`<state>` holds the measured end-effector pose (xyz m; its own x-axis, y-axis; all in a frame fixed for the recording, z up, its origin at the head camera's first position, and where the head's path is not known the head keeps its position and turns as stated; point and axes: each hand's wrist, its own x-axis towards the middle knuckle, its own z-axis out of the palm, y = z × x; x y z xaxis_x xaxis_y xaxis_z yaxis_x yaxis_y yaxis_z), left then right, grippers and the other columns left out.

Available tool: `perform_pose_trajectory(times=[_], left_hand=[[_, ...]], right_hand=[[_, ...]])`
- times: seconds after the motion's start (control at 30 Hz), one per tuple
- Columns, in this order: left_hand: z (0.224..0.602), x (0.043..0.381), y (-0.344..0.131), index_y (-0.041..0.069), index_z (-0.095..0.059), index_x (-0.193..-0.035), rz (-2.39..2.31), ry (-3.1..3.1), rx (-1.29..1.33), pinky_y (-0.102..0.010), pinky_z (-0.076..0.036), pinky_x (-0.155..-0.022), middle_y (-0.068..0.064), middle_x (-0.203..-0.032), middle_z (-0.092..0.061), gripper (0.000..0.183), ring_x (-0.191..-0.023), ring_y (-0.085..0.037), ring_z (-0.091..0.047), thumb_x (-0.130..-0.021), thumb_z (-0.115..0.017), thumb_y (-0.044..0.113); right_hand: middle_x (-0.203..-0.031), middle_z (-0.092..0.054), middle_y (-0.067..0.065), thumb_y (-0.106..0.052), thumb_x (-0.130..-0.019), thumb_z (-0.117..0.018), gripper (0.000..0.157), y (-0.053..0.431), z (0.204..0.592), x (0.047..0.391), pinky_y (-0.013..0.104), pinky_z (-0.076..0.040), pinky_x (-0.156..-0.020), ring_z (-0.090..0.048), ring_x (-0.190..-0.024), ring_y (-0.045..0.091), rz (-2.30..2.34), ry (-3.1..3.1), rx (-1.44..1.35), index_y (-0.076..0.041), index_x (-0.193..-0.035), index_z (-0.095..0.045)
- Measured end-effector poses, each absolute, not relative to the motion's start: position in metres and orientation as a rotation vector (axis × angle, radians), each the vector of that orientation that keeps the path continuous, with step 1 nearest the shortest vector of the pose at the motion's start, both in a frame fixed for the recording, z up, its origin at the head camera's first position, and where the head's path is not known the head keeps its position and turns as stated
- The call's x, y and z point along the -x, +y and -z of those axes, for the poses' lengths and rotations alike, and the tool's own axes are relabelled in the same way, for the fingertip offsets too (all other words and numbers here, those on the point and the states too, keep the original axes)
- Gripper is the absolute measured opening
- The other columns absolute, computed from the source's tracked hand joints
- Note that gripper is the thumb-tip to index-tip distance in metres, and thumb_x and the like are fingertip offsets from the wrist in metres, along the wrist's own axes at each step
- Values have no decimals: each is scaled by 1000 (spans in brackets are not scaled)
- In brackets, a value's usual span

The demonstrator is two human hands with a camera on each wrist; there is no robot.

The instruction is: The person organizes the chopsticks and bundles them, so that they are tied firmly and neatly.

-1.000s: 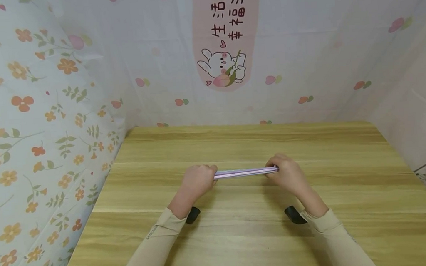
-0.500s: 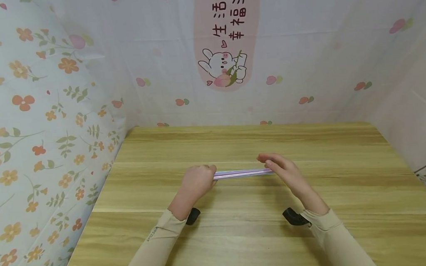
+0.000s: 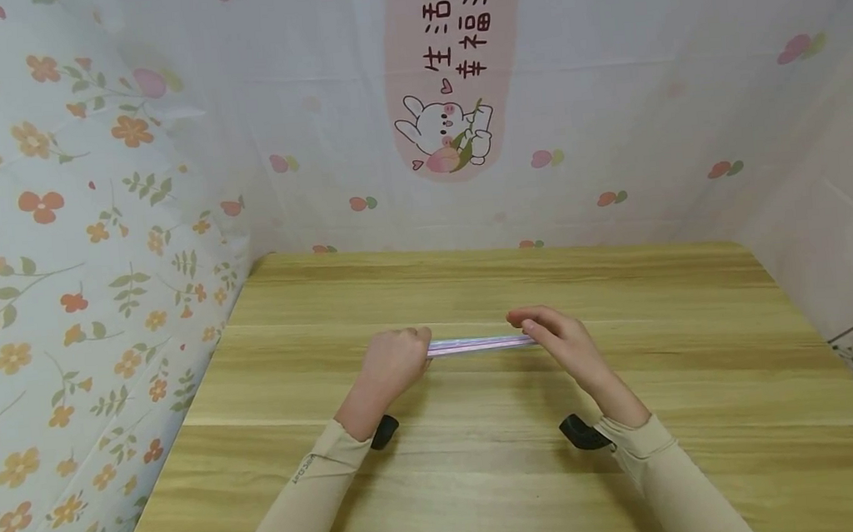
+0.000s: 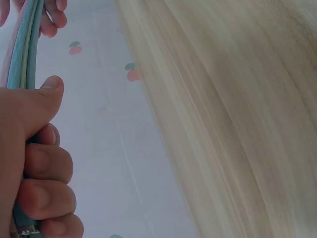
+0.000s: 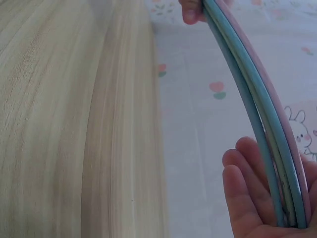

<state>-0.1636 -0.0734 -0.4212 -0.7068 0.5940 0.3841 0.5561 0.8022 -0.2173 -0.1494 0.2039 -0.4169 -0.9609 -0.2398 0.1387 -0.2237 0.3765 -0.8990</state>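
My left hand grips one end of a bundle of slim pastel sticks, held level over the table. The sticks are pink, blue and pale green, as the right wrist view shows. Curled left fingers wrap the bundle in the left wrist view, and a small shiny metallic bit shows below them. My right hand is at the other end with fingers extended. In the right wrist view the stick ends meet the right palm, and the right fingers stay straight beside them.
Under the hands is a wood-grain table. A white cloth with fruit prints and a rabbit hangs behind it, and a floral cloth at the left. Black wrist pieces stick out below both sleeves.
The right hand has loosened its grip, straightened its fingers and shifted slightly left, its palm now against the stick ends. The left hand keeps its hold.
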Motion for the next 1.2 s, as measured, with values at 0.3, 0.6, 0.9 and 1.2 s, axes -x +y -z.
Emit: perform_pose_trajectory(times=[0.3,0.6,0.9,1.2], left_hand=[[416,164,-75,10,-54,-69,-90,-2520,876,-21,-32,-37,2,-52,-52,23,-42,-5,-32,-82,-71,21],[412,168,-72,11,-55,-68,-92,-2534,860,-21,-28,-36,3,-52,-51,23,-43,-5,-27,-84,-69,20],[411,166,-71,10,-58,-68,-70,-2526,862,-21,-31,-37,1,-54,-56,21,-43,-6,-29,-84,-69,19],[406,166,-71,10,-54,-67,-70,-2531,877,-20,-25,-38,2,-52,-51,25,-44,-5,-27,-86,-68,20]], right_hand=[[-121,-61,22,-26,-101,-46,36,206,414,153,17,-47,-86,-61,-110,28,1763,2561,389,-1,-124,-57],[-122,-60,25,-31,-102,-43,43,208,413,159,18,-47,-89,-62,-107,12,1872,2501,335,5,-120,-58],[-118,-62,22,-30,-101,-46,41,202,409,157,29,-48,-94,-62,-106,13,1973,2457,352,5,-115,-60],[-111,-64,25,-27,-101,-47,37,200,405,154,17,-47,-87,-63,-97,5,1906,2551,361,4,-109,-64]])
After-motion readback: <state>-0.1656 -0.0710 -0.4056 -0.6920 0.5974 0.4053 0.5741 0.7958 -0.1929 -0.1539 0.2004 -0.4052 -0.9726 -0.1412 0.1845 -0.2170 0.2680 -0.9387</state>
